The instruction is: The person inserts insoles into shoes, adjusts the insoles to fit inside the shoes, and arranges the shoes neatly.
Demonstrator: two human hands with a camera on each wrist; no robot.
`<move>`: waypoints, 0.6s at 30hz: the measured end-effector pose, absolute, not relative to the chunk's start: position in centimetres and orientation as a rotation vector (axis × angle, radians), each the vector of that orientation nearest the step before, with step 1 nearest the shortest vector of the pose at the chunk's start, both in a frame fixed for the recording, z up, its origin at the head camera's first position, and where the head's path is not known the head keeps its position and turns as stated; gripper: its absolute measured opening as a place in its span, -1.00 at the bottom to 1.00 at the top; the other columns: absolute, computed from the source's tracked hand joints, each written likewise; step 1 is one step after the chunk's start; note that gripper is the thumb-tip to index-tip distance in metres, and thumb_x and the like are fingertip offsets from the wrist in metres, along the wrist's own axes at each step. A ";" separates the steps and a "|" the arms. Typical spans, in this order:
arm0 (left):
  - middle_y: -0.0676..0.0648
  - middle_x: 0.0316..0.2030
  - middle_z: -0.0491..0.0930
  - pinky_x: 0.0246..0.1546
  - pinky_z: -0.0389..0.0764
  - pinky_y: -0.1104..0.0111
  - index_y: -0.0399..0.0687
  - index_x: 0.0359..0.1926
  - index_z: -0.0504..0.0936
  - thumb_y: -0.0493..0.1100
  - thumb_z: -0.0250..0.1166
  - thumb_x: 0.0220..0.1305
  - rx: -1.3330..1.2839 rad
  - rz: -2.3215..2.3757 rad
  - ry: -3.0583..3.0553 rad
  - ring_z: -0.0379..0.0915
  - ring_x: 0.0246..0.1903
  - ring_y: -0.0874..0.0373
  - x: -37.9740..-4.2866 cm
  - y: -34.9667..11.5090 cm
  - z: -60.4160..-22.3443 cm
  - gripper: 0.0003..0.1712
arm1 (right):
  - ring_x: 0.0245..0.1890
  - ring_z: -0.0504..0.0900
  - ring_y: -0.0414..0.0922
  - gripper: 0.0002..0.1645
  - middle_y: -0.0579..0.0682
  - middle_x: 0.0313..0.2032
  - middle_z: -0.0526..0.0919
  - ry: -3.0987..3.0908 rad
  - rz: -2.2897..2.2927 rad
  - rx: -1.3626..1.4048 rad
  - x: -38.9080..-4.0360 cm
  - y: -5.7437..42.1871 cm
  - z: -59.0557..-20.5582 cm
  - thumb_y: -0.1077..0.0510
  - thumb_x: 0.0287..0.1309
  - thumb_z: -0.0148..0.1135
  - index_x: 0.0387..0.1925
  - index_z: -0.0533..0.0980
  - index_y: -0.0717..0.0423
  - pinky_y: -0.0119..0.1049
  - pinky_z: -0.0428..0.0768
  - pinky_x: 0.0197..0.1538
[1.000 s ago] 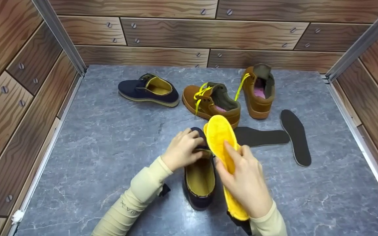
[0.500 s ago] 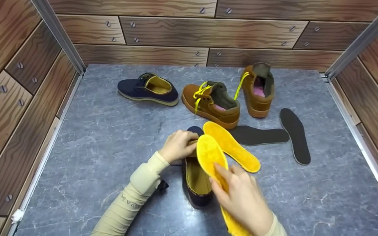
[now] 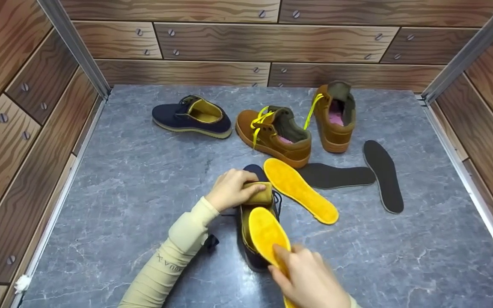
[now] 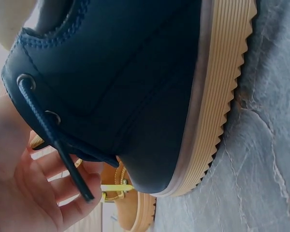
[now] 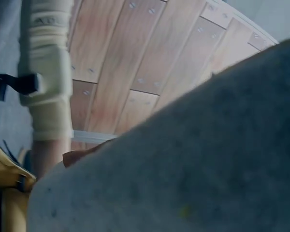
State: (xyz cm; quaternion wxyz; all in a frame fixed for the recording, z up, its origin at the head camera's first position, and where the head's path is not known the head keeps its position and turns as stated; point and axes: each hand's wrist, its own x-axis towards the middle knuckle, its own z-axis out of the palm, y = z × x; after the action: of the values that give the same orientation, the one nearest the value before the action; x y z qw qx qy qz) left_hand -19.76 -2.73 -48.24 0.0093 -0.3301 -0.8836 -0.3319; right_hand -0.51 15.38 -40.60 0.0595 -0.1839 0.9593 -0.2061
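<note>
A navy lace-up shoe (image 3: 253, 170) stands on the floor, toe pointing away. My left hand (image 3: 231, 190) grips its tongue (image 3: 261, 196), pulled up and back so that the tan lining shows. In the left wrist view the shoe's dark side (image 4: 150, 96) and loose lace (image 4: 43, 116) hide part of that hand. My right hand (image 3: 310, 276) pinches a yellow fleecy insole (image 3: 268, 229), its rounded end over the shoe's opening. The insole's grey underside (image 5: 183, 159) fills much of the right wrist view. A second yellow insole (image 3: 302, 192) lies right of the shoe.
Two dark grey insoles (image 3: 338, 176) (image 3: 384, 177) lie at right. Behind are two brown shoes (image 3: 272, 137) (image 3: 336, 128) with yellow laces, and another navy shoe (image 3: 191, 119) at back left. Wood-patterned walls (image 3: 229, 42) enclose the grey marbled floor (image 3: 144, 192).
One yellow insole has left my right hand and now lies on the floor. The other has come down and nearer over the shoe. My left hand has pulled the tongue back.
</note>
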 end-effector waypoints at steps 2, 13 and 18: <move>0.09 -0.53 0.60 -0.46 0.49 0.26 0.07 -0.44 0.67 0.13 0.29 0.32 -1.033 -1.041 -2.758 0.46 -0.52 0.19 -19.7 -2.7 -48.2 -0.69 | -0.65 0.44 -0.17 -0.78 -0.07 -0.55 0.44 2.873 -0.640 -0.556 -0.6 15.2 -41.0 0.02 0.19 0.34 -0.23 0.59 0.07 -0.27 0.43 -0.62; 0.09 -0.54 0.59 -0.48 0.48 0.27 0.07 -0.43 0.68 0.13 0.29 0.32 -1.037 -1.008 -2.746 0.45 -0.53 0.20 -19.5 -2.7 -47.9 -0.70 | -0.70 0.47 -0.05 -0.76 -0.03 -0.63 0.42 2.975 -0.585 -0.655 -1.8 14.2 -42.4 0.13 0.04 0.40 -0.51 0.46 0.05 -0.23 0.35 -0.69; 0.08 -0.54 0.58 -0.49 0.48 0.26 0.06 -0.43 0.68 0.13 0.29 0.32 -1.038 -0.988 -2.749 0.45 -0.53 0.18 -19.3 -2.7 -47.8 -0.69 | -0.72 0.48 0.02 -0.73 0.02 -0.66 0.41 3.055 -0.571 -0.657 -2.5 13.5 -42.7 0.15 0.02 0.38 -0.60 0.43 0.06 -0.18 0.35 -0.71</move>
State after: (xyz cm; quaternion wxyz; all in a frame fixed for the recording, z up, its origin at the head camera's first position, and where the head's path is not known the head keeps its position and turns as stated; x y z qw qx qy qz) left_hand -19.33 -2.70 -47.81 0.0209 -0.3347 -0.8866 -0.3187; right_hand -2.47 13.46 -42.70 -0.0176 -0.2067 0.9616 -0.1796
